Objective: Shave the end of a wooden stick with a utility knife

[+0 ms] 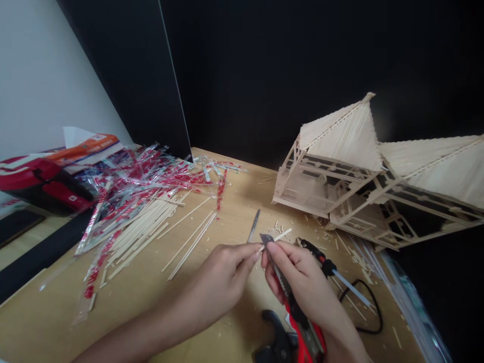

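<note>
My left hand (225, 272) pinches a thin wooden stick (284, 233) just above the tabletop. My right hand (298, 275) is closed around a red and black utility knife (283, 282), with its blade lying across the stick close to my left fingertips. The stick's far end sticks out beyond the blade. Behind my hands lies a slim pointed metal tool (254, 225), its near end hidden. Small wood offcuts (278, 227) are scattered around there. A hot glue gun (319, 254) with a pale glue stick lies right of my right hand, partly covered by it.
A wooden model house (340, 166) with pitched roofs stands at the right. Loose sticks (141, 234) and crumpled red-and-clear wrappers (151, 171) spread over the left. A red and black case (53, 184) sits at far left. A black tool (278, 335) lies at the front edge. Dark panels rise behind.
</note>
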A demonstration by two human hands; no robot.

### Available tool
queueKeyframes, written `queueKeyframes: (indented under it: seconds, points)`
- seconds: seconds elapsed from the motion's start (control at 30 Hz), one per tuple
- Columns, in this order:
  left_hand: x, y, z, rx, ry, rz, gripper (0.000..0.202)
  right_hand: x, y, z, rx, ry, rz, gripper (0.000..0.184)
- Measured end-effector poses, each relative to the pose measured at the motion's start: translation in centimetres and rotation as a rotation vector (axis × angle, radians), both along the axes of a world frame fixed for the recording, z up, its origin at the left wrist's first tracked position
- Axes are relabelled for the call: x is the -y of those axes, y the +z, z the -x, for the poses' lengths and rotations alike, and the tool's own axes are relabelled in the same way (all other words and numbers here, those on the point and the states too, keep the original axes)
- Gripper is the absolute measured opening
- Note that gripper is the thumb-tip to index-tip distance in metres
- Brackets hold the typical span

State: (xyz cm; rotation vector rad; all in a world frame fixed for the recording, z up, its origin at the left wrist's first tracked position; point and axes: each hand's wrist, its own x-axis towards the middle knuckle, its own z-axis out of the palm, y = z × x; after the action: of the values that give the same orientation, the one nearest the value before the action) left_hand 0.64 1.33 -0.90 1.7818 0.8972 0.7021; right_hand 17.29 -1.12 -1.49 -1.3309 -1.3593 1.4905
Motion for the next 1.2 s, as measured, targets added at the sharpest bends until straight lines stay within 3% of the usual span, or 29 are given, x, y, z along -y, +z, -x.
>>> queueKeyframes:
  seconds: [0.1,0.3,0.57,0.63,0.77,0.93,1.03,1.2]
  points:
    - [-0.2,0.0,0.0,0.034,0.010,0.059,0.033,0.1,0.0,0.2,-0.023,-0.032,-0.039,0.037]
    - [-0.4,0.1,0.2,0.073,0.059,0.086,0.028,0.7,-0.2,0.1,0.425,-0.081,-0.366,0.032]
    - [-0.1,0.1,0.0,0.016,0.102,0.000,0.030,0.7,0.0,0.3,0.676,-0.103,-0.449,0.034]
    - [0.1,0.0,0.0,-0.013,0.108,-0.059,0.030,0.7,0.1,0.2,0.608,-0.084,-0.408,0.034]
    - [0.5,-0.4,0.0,-0.054,0.115,-0.167,0.031,0.7,0.2,-0.1,0.276,-0.038,-0.186,0.037]
    - [0.8,-0.3,-0.1,-0.072,0.104,-0.189,0.028,0.4,0.4,0.0,-0.010,-0.025,0.013,0.039]
    - [0.5,-0.1,-0.3,-0.061,0.066,-0.100,0.028,0.2,0.3,0.3,-0.059,-0.019,0.017,0.039]
    - [-0.1,-0.1,-0.1,0.063,0.078,0.138,0.035,0.3,0.1,0.1,0.005,-0.153,-0.137,0.036]
